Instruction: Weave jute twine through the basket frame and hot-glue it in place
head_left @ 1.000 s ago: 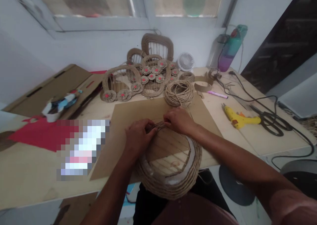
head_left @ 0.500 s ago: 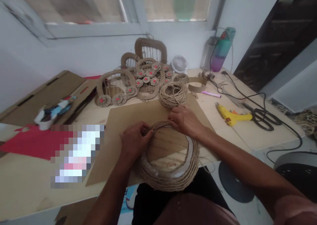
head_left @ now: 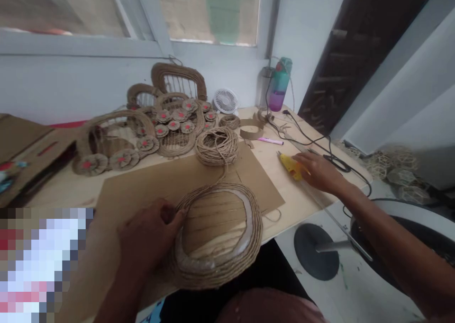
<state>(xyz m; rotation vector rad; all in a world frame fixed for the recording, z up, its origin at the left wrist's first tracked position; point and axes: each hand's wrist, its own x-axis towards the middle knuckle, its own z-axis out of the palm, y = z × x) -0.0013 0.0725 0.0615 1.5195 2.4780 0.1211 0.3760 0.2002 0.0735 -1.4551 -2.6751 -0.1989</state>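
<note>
A rounded frame coiled with jute twine (head_left: 250,247) lies at the table's front edge, its inner rim showing a pale strip. My left hand (head_left: 149,235) grips the frame's left side, thumb on top of the coils. A strand runs from the frame's far side to a ball of jute twine (head_left: 217,147). On the right, my right hand (head_left: 320,171) is closed over the handle of a yellow hot glue gun (head_left: 289,165), which still lies on the table with its nozzle pointing away to the left. My palm hides part of the gun.
Under the frame lies a brown cardboard sheet (head_left: 138,190). Twine baskets with paper flowers (head_left: 177,119) stand behind, beside a small white fan (head_left: 226,101). Black scissors (head_left: 336,163) and a cable lie beyond my right hand. A pink pen (head_left: 270,141) and a bottle (head_left: 279,88) are farther back.
My right hand has left the frame's far rim and moved right onto the glue gun. My left hand stays on the frame. The view has turned to the right.
</note>
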